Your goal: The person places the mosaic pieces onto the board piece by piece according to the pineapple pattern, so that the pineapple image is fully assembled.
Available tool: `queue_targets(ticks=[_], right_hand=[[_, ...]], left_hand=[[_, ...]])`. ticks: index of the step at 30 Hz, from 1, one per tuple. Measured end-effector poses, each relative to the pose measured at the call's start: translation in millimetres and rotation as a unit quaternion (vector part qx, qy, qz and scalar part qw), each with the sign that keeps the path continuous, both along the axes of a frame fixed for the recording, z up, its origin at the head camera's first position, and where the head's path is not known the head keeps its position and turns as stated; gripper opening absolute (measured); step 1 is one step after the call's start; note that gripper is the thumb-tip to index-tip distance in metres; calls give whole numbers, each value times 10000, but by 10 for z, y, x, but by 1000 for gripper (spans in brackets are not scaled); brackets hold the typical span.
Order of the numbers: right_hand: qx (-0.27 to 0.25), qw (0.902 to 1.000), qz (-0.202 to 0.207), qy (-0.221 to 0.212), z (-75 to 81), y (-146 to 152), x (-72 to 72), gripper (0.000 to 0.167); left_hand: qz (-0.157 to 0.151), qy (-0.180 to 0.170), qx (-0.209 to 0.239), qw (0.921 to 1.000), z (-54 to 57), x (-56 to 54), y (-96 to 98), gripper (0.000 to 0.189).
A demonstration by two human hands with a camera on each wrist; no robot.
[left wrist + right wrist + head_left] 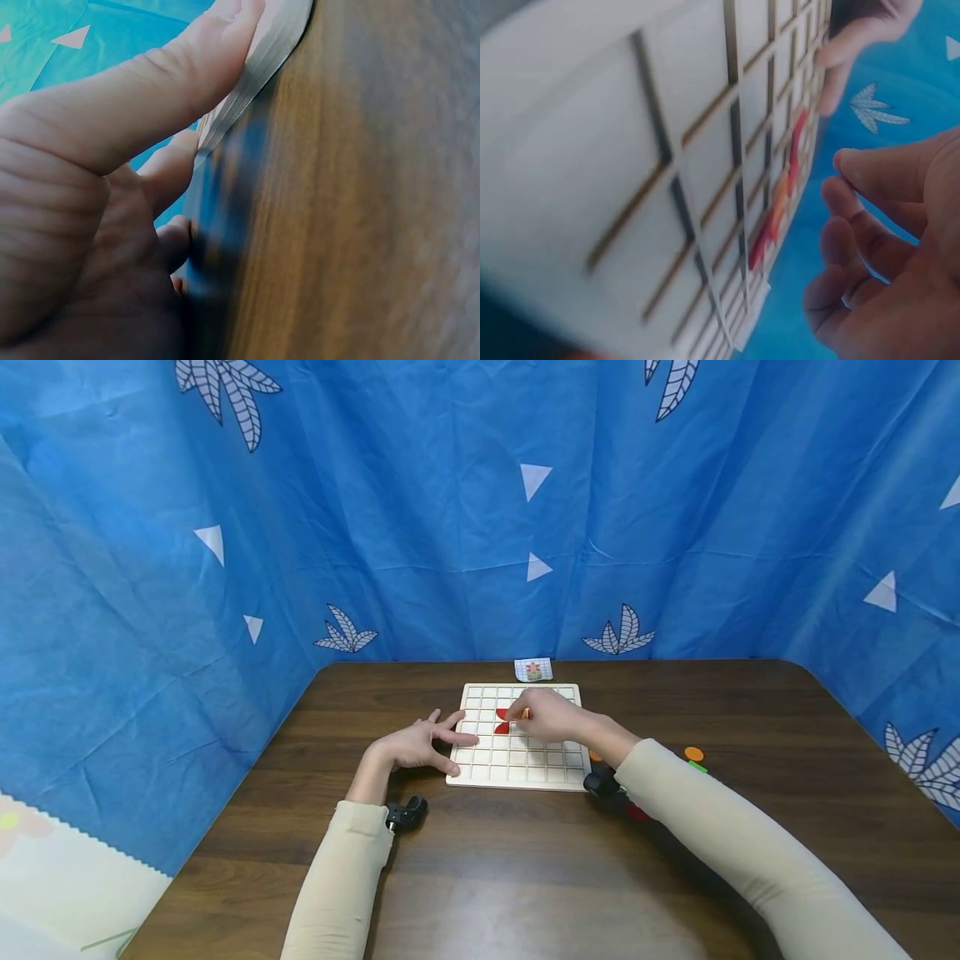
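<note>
A white gridded board lies on the table. My left hand is at its left side with fingers spread, some reaching over the border; in the left wrist view the thumb rests against the board's edge. My right hand hovers over the upper middle of the grid. Its thumb and fingers bend loosely, and nothing shows between them in the right wrist view. Beneath and beside it are red pieces and an orange piece in the cells. The hand partly covers these pieces in the head view.
A small card with a coloured pattern lies behind the board. Right of it are an orange disc, a green piece and a red piece, partly hidden by the right arm. A blue curtain hangs behind the table.
</note>
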State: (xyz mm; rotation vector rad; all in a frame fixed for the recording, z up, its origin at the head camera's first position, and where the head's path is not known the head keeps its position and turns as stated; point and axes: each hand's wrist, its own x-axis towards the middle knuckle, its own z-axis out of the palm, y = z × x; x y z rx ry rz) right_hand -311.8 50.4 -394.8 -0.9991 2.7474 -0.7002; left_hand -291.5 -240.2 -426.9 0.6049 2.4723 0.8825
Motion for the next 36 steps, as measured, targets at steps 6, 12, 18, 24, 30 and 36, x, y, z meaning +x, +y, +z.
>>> queue_targets(ticks=[6,12,18,24,30,36], right_hand=[[-318,9987,-396,38,145,324,160,21],[-592,9947,-833,76,237,698,268,21],[-706,9919,-1049,92,232,1068,377,20],[-710,9912,-1113,55,232,1327,524,19],[-685,9907,-1175,-48,178,1554,625,22],[-695,9892,-1259,-281,72,1864,643,27]], left_hand=[[76,-31,75,9999,-16,0,-6,63],[103,-15,95,9999,-26,-4,-28,64],[-16,-7,132,9999,-6,-2,-23,65],[-101,47,156,9998,-26,-14,-29,63],[-73,-9,146,9999,-7,7,-29,63],[-48,12,45,10000,-13,-13,-23,63]])
